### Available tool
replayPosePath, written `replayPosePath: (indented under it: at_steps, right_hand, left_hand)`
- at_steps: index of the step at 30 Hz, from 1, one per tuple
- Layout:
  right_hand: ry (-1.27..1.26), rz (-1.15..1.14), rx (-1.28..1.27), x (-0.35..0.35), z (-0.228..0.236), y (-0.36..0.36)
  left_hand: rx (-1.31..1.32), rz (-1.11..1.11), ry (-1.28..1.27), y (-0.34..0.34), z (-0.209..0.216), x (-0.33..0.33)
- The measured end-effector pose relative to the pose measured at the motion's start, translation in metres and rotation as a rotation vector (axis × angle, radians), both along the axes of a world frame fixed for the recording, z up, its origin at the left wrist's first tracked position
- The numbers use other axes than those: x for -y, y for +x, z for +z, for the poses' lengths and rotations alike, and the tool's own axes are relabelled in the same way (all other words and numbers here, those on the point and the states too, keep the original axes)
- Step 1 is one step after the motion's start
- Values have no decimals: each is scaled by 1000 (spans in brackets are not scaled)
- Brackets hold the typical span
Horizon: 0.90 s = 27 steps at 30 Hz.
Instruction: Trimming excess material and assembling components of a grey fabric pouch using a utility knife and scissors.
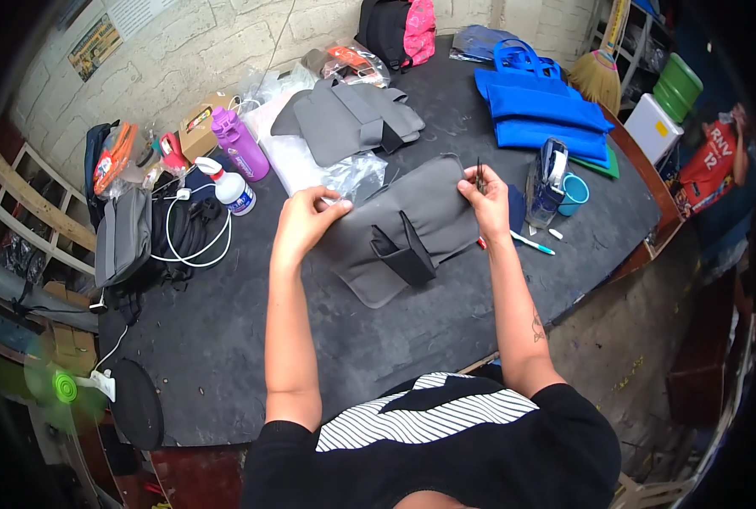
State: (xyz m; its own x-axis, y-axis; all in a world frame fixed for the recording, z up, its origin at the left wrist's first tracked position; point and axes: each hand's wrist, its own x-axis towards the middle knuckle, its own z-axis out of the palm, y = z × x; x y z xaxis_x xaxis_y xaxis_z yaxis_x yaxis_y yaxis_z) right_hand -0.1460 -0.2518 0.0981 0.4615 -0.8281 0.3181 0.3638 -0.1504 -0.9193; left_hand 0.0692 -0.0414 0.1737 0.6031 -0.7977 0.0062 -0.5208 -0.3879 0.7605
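The dark bench (217, 339) fills most of the view, its brown wooden rim bounding the right; bare surface shows left of the hands and toward the near edge. Blue bags (543, 114) lie stacked at far right, handles pointing away. Grey fabric pieces (335, 127) are heaped at the far middle. The grey fabric panel (437, 208) is held over mid-bench, its long axis slanting from near left to far right, a dark strap (407, 254) standing up from its face; whether its near edge touches down, I cannot tell. The left hand's (306, 220) fingers pinch its left edge; the right hand's (490, 204) fingers grip its far right corner, along with small dark snips (479, 176). Left stand a purple bottle (240, 146) and white spray bottle (229, 188); right, a blue cup (574, 193), contents unclear.
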Motion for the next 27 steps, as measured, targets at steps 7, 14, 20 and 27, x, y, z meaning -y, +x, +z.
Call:
replayPosePath:
  at_steps: [7,14,20,27]
  right_hand:
    - [-22,7,203,1,3,2]
    - [-10,205,321,2,-12,2]
    - [-415,3,-568,8,-78,-32]
    - [-37,37,-519,-16,-72,-54]
  left_hand:
    - [572,-187,-416,-41,31,-25]
    - [987,-226,-539,-75,-13,-38]
    - [388,-242,-100,-82,-101,-53]
    - [263,146,-409,-79,-101,-53]
